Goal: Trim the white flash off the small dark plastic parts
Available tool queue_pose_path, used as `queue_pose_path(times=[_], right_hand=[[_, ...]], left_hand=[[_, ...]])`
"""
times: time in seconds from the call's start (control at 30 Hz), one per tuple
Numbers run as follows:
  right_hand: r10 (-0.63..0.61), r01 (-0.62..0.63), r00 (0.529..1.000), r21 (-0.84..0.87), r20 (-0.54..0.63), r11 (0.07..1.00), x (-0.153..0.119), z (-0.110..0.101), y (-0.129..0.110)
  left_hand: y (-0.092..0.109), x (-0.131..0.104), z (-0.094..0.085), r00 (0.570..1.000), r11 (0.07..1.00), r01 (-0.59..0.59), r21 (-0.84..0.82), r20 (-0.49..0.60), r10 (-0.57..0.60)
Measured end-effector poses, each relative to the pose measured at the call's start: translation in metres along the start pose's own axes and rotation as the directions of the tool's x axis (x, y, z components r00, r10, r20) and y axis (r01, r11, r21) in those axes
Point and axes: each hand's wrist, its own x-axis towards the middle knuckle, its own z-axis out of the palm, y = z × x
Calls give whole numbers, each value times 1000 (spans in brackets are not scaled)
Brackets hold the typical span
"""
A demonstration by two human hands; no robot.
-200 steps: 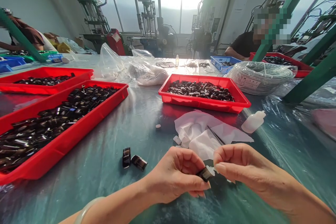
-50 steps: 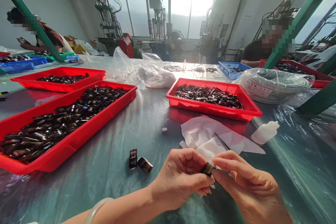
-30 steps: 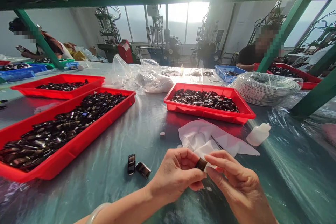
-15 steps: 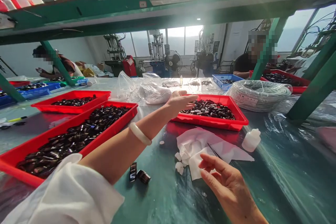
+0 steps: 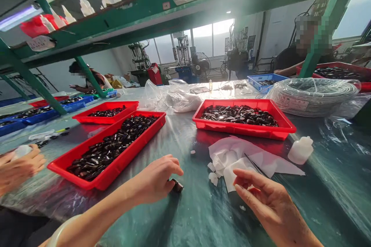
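My left hand (image 5: 159,177) is low over the table, its fingers curled down at a small dark glossy piece (image 5: 177,186); the fingertips are partly hidden, so whether it is gripped is unclear. On the right, my right hand (image 5: 261,197) has its thumb and index finger close together beside a crumpled white cloth (image 5: 232,154); anything between them is too small to make out. Dark tweezers (image 5: 255,164) lie on the cloth. Small white bits (image 5: 213,178) sit at the cloth's left edge. A white squeeze bottle (image 5: 300,150) stands right of the cloth.
Red trays of dark pieces stand at the left (image 5: 104,185), behind it (image 5: 77,117) and at the centre right (image 5: 246,128). A wrapped cable coil (image 5: 313,96) is at the back right. Another person's hands (image 5: 21,166) are at the left edge. A green shelf beam (image 5: 95,27) crosses above.
My left hand has moved from the far red tray's left edge down to the dark pieces on the table. The view has shifted left, and another person's hands now show. My right hand keeps its pinch.
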Motion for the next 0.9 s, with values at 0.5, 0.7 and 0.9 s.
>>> queue_pose_path(times=[0.5,0.7,0.9], right_hand=[[40,-41,996,7,84,999,15,-12,8],[-6,5,999,37,36,999,15,-11,2],[25,-27,998,-33,-56,999,20,-20,6]], left_hand=[[53,48,35,977,584,196,-788,211,-42],[55,59,49,962,410,257,-875,272,-23],[48,55,53,941,334,334,-881,333,-62]])
